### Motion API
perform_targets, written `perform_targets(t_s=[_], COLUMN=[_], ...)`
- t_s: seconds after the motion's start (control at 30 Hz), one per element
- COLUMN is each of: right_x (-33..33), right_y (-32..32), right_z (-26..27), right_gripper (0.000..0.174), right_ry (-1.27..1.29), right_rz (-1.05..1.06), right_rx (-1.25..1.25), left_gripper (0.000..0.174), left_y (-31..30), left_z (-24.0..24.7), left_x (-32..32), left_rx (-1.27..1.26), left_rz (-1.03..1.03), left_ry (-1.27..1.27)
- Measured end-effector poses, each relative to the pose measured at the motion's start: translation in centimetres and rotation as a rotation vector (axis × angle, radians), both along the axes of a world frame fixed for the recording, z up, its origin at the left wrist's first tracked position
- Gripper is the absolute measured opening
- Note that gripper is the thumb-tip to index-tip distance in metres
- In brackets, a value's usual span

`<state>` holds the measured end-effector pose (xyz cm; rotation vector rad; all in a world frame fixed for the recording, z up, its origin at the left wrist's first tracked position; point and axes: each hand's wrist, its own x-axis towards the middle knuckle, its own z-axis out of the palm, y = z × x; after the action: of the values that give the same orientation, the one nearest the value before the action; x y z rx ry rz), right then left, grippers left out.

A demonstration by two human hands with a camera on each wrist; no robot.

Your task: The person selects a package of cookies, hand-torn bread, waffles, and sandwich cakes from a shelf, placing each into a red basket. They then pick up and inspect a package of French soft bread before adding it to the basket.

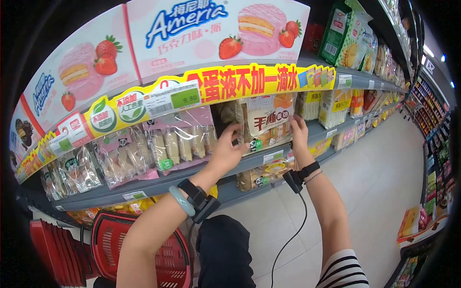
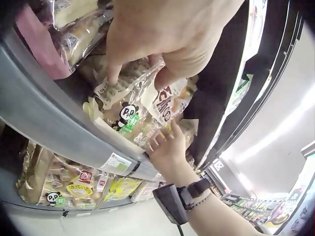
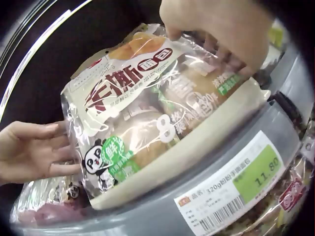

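Note:
A clear bread package with a white label, a panda and a green mark stands on the middle shelf, its lower edge at the shelf lip in the right wrist view. My left hand is at its left side, thumb and fingers spread along the wrapper's edge. My right hand holds the opposite side, its fingers curled over the wrapper in the right wrist view. The left wrist view shows the package between my left hand and my right hand.
Other bread packs stand left of the package, and white packs to its right. A price strip runs above. Red baskets are at lower left, with more packs on the shelf below.

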<state>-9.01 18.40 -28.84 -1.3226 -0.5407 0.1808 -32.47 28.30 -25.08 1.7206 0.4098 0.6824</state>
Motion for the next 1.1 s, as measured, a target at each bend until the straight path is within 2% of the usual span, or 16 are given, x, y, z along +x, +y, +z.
perform_targets(t_s=[0.07,0.17,0.23,0.33,0.43,0.63,0.7,0.73,0.8,0.83,0.9,0.97,1.0,1.03,1.07,1.1], right_x=[-0.2,-0.7,-0.7,-1.3,-3.5,-10.8,-14.1,-15.8,-19.3,-21.1,-25.9,-30.5,-32.6,-34.7,-36.2,-38.0], right_y=[0.0,-0.1,-0.4,-1.0,-2.9,-6.1,-6.2,-5.8,-4.5,-3.9,-2.4,-0.7,0.2,0.8,2.1,2.8], right_z=[-0.8,-1.5,-2.1,-2.9,-3.3,-3.8,-2.9,-2.3,-0.7,0.4,2.5,3.6,3.5,3.3,1.4,0.0], right_gripper=[0.049,0.048,0.046,0.043,0.041,0.034,0.030,0.030,0.025,0.025,0.021,0.021,0.021,0.021,0.025,0.025], right_ry=[-0.073,-0.136,-0.233,-0.402,-0.552,-0.762,-0.817,-0.822,-0.783,-0.784,-0.721,-0.663,-0.652,-0.640,-0.813,-0.812], right_rz=[-0.011,-0.001,-0.134,-0.301,-0.340,-0.282,-0.087,-0.076,0.213,0.248,0.504,0.704,0.848,0.983,1.032,1.058], right_rx=[-0.064,-0.114,-0.277,-0.381,-0.472,-0.454,-0.382,-0.384,-0.289,-0.285,-0.322,-0.293,-0.305,-0.316,-0.331,-0.322], left_gripper=[0.066,0.069,0.069,0.066,0.053,0.036,0.036,0.035,0.035,0.035,0.036,0.044,0.046,0.046,0.053,0.060], left_y=[0.0,-0.6,-0.8,-1.1,-1.4,-3.3,-3.1,-3.1,-3.2,-3.5,-5.2,-6.9,-8.6,-9.9,-11.0,-12.2], left_z=[-1.0,-0.3,-0.3,-0.7,-1.1,-1.8,-3.5,-4.2,-5.7,-6.6,-8.8,-11.3,-9.9,-11.0,-12.9,-14.1], left_x=[-0.7,-2.0,-2.8,-4.3,-7.4,-19.4,-24.4,-27.0,-31.8,-34.3,-39.2,-43.8,-44.9,-46.5,-48.0,-49.3], left_rx=[-0.031,-0.089,-0.097,-0.128,-0.095,-0.135,-0.130,-0.166,-0.215,-0.191,-0.215,-0.159,-0.089,-0.119,-0.084,-0.044], left_rz=[-0.114,-0.173,-0.189,-0.151,-0.249,-0.417,-0.376,-0.311,-0.222,-0.092,0.097,0.122,0.083,0.114,0.045,-0.030], left_ry=[0.058,0.191,0.201,0.250,0.240,0.232,0.298,0.330,0.359,0.406,0.468,0.695,0.859,0.869,0.872,0.871])
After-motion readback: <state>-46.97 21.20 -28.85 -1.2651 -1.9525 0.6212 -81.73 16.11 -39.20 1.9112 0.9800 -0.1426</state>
